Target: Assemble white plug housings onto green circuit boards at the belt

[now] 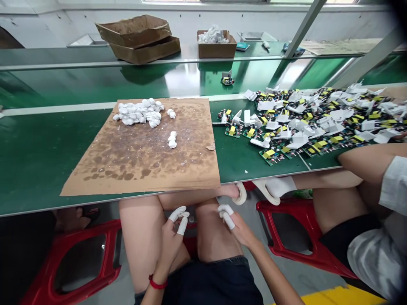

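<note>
Left hand (pixel 171 250) and right hand (pixel 238 232) are both low over the person's lap, below the bench edge, touching nothing on the bench. White rubber finger cots (pixel 182 225) cover several fingers on both hands. Both hands are narrow, fingertips drawn together. Poor view: can't tell if either pinches something small.

Red cord bracelet (pixel 157 282) on the left wrist. Bare thigh (pixel 143 241) just under the left hand.

Straight ahead of the hands, on the green bench top (pixel 38 161), lies a stained brown cardboard sheet (pixel 149 163). A pile of white rounded lumps (pixel 136 112) sits at its far left, with a small cluster of the same lumps (pixel 172 140) nearer the middle.

Ahead and right of the right hand: a heap of white plastic housings (pixel 321 106) mixed with green circuit boards with yellow components (pixel 269 154).

Further right, a co-worker's bare forearm (pixel 365 163) and white sleeve (pixel 394 186). Red plastic stool (pixel 288 224) below the bench, right of the right hand.
</note>
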The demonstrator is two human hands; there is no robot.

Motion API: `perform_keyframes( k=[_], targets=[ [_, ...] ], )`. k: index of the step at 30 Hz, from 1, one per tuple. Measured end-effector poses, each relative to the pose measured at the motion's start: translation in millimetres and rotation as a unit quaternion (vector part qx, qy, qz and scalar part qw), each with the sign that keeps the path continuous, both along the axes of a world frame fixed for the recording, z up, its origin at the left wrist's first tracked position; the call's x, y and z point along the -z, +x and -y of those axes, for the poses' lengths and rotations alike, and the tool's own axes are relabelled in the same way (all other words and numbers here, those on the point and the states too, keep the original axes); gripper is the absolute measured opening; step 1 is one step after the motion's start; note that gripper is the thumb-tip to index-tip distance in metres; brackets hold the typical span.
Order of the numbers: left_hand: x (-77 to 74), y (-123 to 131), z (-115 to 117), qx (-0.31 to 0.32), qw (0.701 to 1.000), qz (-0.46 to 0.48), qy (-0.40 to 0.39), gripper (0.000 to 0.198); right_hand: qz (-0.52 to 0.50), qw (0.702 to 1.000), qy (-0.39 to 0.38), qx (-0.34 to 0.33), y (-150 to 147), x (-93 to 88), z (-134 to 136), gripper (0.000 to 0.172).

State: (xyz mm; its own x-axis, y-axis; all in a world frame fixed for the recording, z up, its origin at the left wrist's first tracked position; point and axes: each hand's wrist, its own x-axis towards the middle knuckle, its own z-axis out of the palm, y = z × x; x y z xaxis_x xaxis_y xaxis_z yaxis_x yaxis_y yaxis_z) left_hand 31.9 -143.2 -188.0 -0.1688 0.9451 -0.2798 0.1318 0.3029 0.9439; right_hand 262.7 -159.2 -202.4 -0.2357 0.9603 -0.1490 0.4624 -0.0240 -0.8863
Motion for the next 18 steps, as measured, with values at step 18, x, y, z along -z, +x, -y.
perform_keyframes(
  k=[18],
  targets=[
    [10.1, 9, 4, 0.093, 0.995, 0.003, -0.021, 0.041, -0.061, 0.998, 0.008, 0.028, 10, 22.0, 24, 0.038]
  ],
)
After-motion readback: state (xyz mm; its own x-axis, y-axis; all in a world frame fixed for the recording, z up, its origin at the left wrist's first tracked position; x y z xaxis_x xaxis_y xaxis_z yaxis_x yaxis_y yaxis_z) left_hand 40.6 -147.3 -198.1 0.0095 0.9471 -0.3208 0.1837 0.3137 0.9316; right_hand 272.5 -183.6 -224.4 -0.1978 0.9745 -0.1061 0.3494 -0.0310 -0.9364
